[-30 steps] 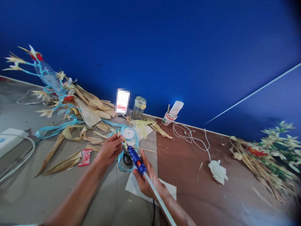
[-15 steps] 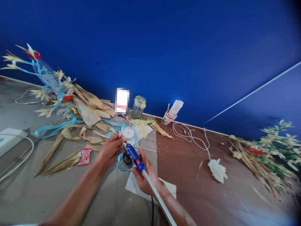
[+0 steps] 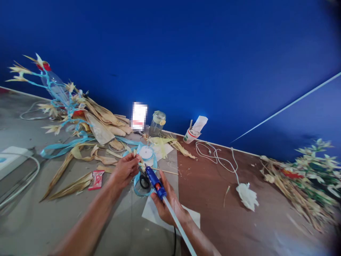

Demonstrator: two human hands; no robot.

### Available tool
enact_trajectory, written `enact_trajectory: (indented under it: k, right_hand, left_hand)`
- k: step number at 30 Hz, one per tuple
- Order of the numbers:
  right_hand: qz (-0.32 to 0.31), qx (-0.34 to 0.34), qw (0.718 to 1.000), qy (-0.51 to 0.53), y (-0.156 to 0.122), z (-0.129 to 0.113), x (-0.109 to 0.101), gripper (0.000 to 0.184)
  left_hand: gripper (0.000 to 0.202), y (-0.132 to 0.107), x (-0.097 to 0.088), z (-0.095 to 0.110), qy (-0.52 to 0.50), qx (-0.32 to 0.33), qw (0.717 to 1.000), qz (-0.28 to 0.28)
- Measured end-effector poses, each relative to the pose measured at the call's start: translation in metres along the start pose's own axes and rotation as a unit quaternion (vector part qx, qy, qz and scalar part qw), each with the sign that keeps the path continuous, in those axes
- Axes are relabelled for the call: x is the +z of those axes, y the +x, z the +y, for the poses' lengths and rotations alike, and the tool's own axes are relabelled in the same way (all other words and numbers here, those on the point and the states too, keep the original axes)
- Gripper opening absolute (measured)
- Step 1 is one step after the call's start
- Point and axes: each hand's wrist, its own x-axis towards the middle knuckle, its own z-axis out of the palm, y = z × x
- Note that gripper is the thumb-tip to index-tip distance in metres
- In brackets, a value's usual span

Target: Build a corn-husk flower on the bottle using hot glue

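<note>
Blue glue gun (image 3: 155,183), seen from the head view, is gripped in the right hand (image 3: 167,205), its nozzle aimed up-left and just beside the left hand (image 3: 124,170). The left hand pinches what seems to be a small husk piece (image 3: 135,153), too small to be sure. Both hover over the table (image 3: 213,185), near a white ribbon spool (image 3: 146,152).

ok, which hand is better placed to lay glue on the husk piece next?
Right, probably. The right hand holds the blue plastic glue gun, its nozzle aimed toward the pale dried husk piece pinched in the left hand. The left is busy holding that piece.
</note>
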Motion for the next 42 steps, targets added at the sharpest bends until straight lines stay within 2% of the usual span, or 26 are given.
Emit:
enact_trajectory:
  k: [4,9,12,15,19,21,24,26,29,30,32,35,37,42]
  right_hand:
    - [-0.008,-0.001,0.999,-0.031,-0.001,0.001,-0.008,0.074]
    - [-0.026,-0.008,0.992,-0.121,-0.010,0.012,-0.013,0.074]
    - [-0.037,0.037,0.982,-0.180,-0.015,0.020,-0.014,0.073]
    - [-0.061,0.091,0.968,-0.224,-0.018,0.028,-0.013,0.073]
    - [-0.092,0.142,0.956,-0.239,-0.018,0.036,-0.013,0.069]
    - [-0.112,0.150,0.956,-0.225,-0.019,0.039,-0.017,0.065]
    - [-0.126,0.123,0.969,-0.174,-0.019,0.039,-0.028,0.064]
    - [-0.098,0.101,0.983,-0.115,-0.014,0.036,-0.037,0.059]
    - [0.004,0.112,0.994,0.013,0.006,0.025,-0.044,0.035]
    - [0.039,0.122,0.990,0.055,0.017,0.020,-0.043,0.029]
    - [0.063,0.131,0.982,0.124,0.039,0.010,-0.037,0.022]
    - [0.064,0.141,0.975,0.160,0.070,0.002,-0.022,0.019]
    - [0.038,0.157,0.973,0.162,0.083,0.002,-0.013,0.016]
    - [0.033,0.168,0.969,0.180,0.095,0.004,-0.006,0.014]
  left_hand:
    - [0.034,0.001,-0.001,0.000,-0.004,0.008,1.000,-0.009]
    - [0.034,0.000,-0.002,-0.001,-0.004,-0.001,1.000,-0.006]
    - [0.034,-0.001,-0.002,-0.002,0.002,-0.004,1.000,-0.005]
    - [0.033,-0.003,0.001,-0.002,0.008,-0.001,1.000,-0.028]
    - [0.033,-0.006,0.005,-0.002,0.010,0.003,1.000,-0.030]
    - [0.034,-0.007,0.007,-0.001,0.013,0.003,0.999,-0.029]
    - [0.035,-0.008,0.007,-0.001,0.023,0.000,0.999,-0.034]
    - [0.035,-0.009,0.008,-0.001,0.030,-0.005,0.999,-0.040]
    - [0.036,-0.010,0.009,-0.001,0.041,-0.010,0.998,-0.053]
    - [0.036,-0.010,0.010,-0.001,0.047,-0.010,0.997,-0.054]
    - [0.037,-0.010,0.012,0.000,0.057,-0.012,0.997,-0.055]
    - [0.037,-0.011,0.015,0.001,0.066,-0.018,0.996,-0.054]
    - [0.038,-0.011,0.016,0.001,0.067,-0.021,0.996,-0.048]
    - [0.039,-0.011,0.015,0.002,0.069,-0.032,0.997,-0.031]
